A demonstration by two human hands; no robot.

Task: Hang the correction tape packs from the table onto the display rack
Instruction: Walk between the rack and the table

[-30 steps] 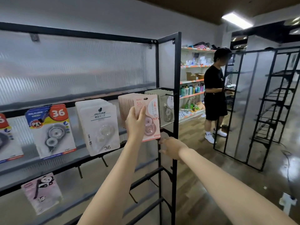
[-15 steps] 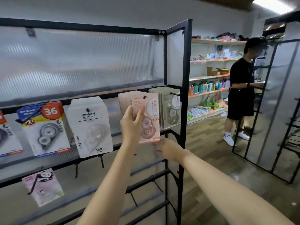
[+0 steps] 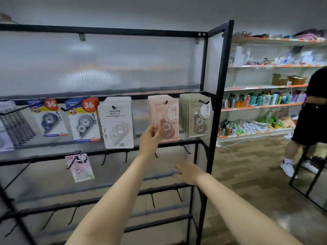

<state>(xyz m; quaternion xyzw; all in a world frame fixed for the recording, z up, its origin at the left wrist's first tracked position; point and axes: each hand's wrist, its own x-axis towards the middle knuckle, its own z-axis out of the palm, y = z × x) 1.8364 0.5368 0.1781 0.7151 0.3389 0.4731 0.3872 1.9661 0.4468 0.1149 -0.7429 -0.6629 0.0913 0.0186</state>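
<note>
White correction tape pack (image 3: 118,122) at the rack's centre reads "JINUO" and "36". Two blue-and-yellow packs (image 3: 84,119) at nine o'clock show "36" on red tabs. Pink pack (image 3: 165,117) reads "36".

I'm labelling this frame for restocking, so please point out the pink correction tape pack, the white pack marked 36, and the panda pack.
pink correction tape pack (image 3: 167,119): head view, on its printed card front.
white pack marked 36 (image 3: 115,110): head view, on its label.
panda pack (image 3: 79,167): head view, on the card's middle.
</note>
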